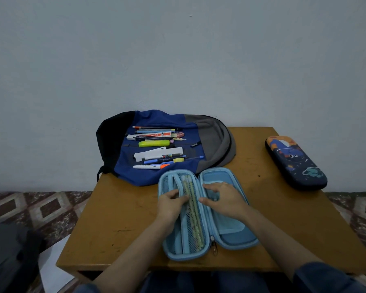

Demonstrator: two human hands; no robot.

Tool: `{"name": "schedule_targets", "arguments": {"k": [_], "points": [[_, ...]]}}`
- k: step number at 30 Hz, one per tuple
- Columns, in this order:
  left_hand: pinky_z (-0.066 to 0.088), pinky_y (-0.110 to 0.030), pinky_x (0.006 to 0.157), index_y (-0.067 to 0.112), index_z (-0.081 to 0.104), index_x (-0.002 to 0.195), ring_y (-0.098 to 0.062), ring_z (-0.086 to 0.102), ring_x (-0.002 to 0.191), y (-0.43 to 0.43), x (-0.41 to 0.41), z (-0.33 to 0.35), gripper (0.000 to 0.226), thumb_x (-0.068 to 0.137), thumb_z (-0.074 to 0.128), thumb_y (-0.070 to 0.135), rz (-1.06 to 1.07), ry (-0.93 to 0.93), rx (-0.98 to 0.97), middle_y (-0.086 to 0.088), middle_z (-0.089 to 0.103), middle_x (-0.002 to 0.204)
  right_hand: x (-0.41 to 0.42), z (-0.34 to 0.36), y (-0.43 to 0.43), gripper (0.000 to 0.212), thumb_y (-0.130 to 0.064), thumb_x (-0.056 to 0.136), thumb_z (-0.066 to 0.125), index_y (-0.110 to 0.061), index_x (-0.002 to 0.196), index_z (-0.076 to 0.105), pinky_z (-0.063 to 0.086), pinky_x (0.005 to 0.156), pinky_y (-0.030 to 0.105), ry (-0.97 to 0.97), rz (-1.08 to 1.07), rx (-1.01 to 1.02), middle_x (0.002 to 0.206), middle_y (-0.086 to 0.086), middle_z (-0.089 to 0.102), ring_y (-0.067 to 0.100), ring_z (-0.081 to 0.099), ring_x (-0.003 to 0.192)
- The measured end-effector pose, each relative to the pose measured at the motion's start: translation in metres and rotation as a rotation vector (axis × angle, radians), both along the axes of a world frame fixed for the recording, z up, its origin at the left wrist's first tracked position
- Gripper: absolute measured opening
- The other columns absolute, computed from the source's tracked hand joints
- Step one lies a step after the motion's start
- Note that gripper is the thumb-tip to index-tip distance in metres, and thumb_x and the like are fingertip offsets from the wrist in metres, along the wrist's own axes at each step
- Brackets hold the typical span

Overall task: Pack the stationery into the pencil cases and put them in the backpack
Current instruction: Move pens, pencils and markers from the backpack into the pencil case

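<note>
Light-blue pencil case, unzipped and spread flat in two halves at the near middle of the brown table, zip pull hanging at the near end of the spine. In the left half, pale pencils lying lengthwise under a mesh pocket. Left hand on that half, fingers bent, tips on the mesh over the pencils; cannot tell whether pinching anything. Right hand resting on the right half, fingers loosely spread and holding nothing, thumb toward the spine. Just beyond the case, a blue, black and grey backpack lying flat, strewn with loose pens, a yellow-green highlighter and folded paper. Far right on the table, well apart, a closed dark-blue pencil case with a space print.
</note>
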State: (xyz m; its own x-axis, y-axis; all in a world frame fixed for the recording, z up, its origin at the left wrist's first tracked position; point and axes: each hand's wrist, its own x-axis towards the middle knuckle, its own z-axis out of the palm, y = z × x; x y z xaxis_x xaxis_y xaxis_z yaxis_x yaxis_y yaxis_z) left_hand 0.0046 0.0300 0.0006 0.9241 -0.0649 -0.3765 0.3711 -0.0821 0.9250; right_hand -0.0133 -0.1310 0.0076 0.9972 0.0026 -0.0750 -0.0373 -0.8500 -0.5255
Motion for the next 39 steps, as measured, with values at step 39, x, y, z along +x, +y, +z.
{"name": "schedule_targets", "arguments": {"k": [39], "points": [[0.047,-0.026,0.068,0.007,0.067,0.088,-0.016,0.059,0.077,0.053,0.068,0.016,0.012,0.089,0.061,0.017,-0.081,-0.522,0.679,-0.006,0.065,0.083,0.014,-0.014,-0.006,0.054,-0.039,0.090,0.057,-0.028,0.140,0.042,0.041,0.090,0.030,-0.011,0.038,-0.051,0.115,-0.001,0.054,0.019,0.045,0.119]]}}
